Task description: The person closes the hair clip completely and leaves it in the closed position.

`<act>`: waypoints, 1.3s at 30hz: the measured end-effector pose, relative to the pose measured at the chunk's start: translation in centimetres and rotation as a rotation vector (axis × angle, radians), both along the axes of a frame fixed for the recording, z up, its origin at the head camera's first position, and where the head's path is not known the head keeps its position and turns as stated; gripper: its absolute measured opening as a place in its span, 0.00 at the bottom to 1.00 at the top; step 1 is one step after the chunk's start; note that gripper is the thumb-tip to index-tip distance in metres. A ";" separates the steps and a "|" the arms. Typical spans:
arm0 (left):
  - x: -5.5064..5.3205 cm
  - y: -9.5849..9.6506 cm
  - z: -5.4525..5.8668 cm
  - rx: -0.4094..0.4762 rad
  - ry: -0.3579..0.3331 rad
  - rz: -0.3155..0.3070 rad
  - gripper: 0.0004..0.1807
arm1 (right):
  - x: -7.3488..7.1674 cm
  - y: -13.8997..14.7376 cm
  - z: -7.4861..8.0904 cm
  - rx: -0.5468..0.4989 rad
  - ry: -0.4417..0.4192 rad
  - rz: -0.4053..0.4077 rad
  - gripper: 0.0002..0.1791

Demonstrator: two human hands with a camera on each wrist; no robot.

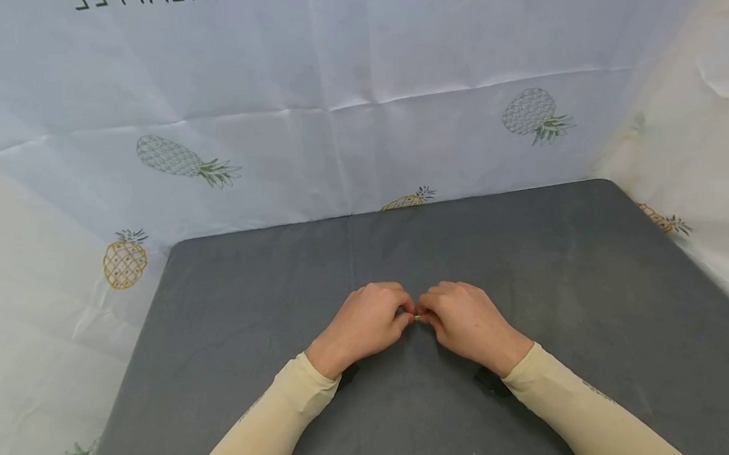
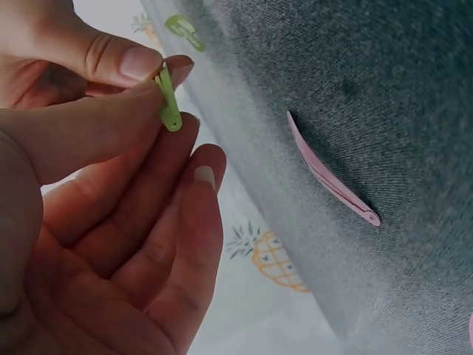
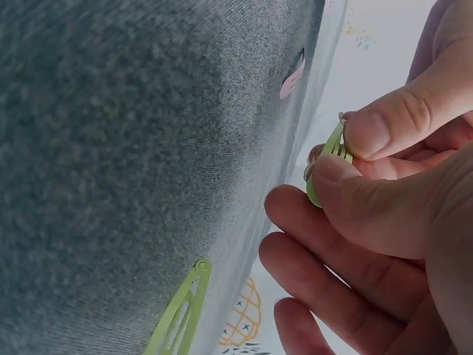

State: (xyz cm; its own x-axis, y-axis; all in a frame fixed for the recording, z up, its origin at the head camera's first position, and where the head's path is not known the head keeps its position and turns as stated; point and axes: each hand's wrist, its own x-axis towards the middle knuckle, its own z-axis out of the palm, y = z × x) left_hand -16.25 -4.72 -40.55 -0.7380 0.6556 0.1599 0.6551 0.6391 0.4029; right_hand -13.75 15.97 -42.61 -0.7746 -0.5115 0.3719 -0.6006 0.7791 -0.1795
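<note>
Over the middle of the table, the thumb and fingers of my left hand [image 1: 369,321] and my right hand [image 1: 466,320] meet. Between them they pinch a small green snap hair clip [image 1: 417,317], each hand on it. In the left wrist view one rounded end of this clip [image 2: 171,115] sticks out past the thumbs. The right wrist view shows its slotted body [image 3: 335,144], partly covered by the fingertips. A pink hair clip [image 2: 329,174] lies on the cloth near the left hand. Another green hair clip [image 3: 181,310] lies near the right hand.
A dark grey cloth covers the table [image 1: 265,287]. White sheets printed with pineapples [image 1: 125,263] hang behind and at both sides. Farther off lie a green clip [image 2: 185,32] and a pink clip [image 3: 293,78]. A pink edge [image 2: 471,329] shows at the left wrist view's border.
</note>
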 end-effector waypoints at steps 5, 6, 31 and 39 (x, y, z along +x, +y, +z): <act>-0.1 0.3 -0.2 -0.016 -0.006 0.006 0.04 | 0.0 0.1 0.0 -0.004 -0.010 0.005 0.09; -0.1 0.2 -0.2 -0.019 -0.009 0.010 0.05 | 0.0 0.1 0.1 -0.004 -0.013 0.006 0.09; -0.9 1.8 -0.9 -0.158 -0.015 0.054 0.05 | -0.3 4.7 0.4 0.034 -0.118 -0.149 0.08; -1.0 2.3 -0.4 -0.161 -0.063 0.068 0.07 | -0.1 5.5 0.1 0.053 -0.150 -0.172 0.10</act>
State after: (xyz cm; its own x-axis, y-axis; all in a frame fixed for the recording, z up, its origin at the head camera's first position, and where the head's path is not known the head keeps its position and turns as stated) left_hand -17.26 -2.42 -40.95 -0.7867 0.6172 0.0088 0.5849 0.7408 0.3303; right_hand -13.81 21.50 -42.47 -0.8969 -0.3825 0.2221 -0.4274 0.8785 -0.2133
